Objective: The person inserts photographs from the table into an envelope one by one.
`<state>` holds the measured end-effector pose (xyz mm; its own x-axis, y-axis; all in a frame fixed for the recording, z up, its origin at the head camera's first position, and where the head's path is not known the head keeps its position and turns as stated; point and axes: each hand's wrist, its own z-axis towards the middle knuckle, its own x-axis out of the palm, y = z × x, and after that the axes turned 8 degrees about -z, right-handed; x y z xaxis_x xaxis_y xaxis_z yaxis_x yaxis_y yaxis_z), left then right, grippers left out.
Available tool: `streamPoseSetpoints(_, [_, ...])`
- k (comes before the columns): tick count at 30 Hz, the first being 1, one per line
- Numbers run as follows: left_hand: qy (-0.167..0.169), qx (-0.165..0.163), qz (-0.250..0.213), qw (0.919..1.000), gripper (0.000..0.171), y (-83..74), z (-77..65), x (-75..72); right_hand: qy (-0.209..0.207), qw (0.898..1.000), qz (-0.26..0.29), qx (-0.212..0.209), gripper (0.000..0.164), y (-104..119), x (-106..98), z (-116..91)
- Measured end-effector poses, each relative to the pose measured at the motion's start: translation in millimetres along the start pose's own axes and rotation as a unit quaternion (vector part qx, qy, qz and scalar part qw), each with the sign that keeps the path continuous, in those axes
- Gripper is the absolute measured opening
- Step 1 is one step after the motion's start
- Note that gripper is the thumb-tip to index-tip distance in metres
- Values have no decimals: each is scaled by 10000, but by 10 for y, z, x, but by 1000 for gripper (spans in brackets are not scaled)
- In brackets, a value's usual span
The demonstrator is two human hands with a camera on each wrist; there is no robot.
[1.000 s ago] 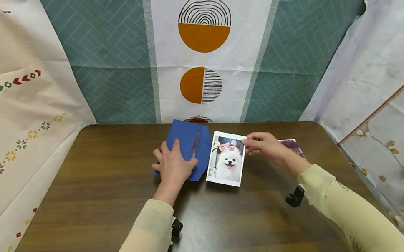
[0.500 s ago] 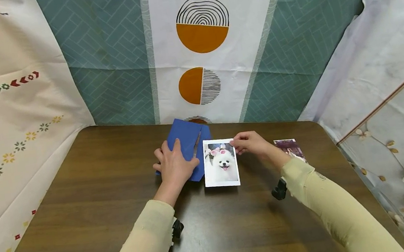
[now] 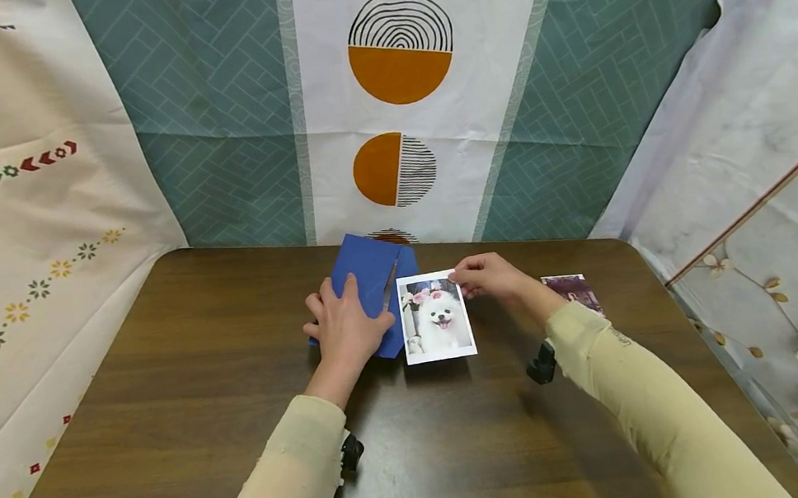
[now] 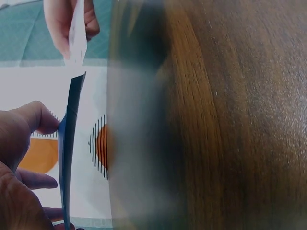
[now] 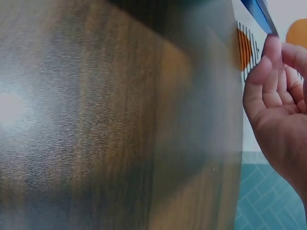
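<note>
A blue envelope (image 3: 363,263) with its flap folded out to the right is in my left hand (image 3: 344,326); the thumb and spread fingers grip it by its left part. Seen edge-on in the left wrist view, the envelope (image 4: 68,143) stands off the table. My right hand (image 3: 493,275) pinches the upper right corner of a white-bordered photo (image 3: 437,319) of a fluffy white dog. In the head view the photo overlaps the flap's right side; whether they touch I cannot tell. The right wrist view shows the right hand (image 5: 280,110) with the photo mostly hidden.
Another photo (image 3: 574,291), dark purplish, lies on the brown wooden table (image 3: 425,462) behind the right forearm, partly covered by it. A patterned curtain (image 3: 228,137) hangs along the table's back edge, with more printed cloth on both sides.
The right hand has brought the dog photo left, from beside the flap to over its right side, and turned it straighter. The left hand and envelope have hardly moved.
</note>
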<state>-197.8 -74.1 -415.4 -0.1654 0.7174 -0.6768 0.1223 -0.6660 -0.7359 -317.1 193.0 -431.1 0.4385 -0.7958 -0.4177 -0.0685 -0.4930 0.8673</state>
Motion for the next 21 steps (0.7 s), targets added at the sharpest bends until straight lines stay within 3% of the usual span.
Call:
streamPoseSetpoints(5, [-34, 12, -15, 10000, 89, 8, -1, -2, 179, 9991, 375, -16, 9, 22, -21, 17])
streamPoseSetpoints(12, [2, -12, -9, 10000, 90, -11, -5, -4, 303, 9988, 379, 37, 8, 45, 32, 78])
streamPoseSetpoints(21, [68, -23, -74, 9999, 89, -14, -14, 16, 39, 9990, 442, -81, 9, 101, 101, 130])
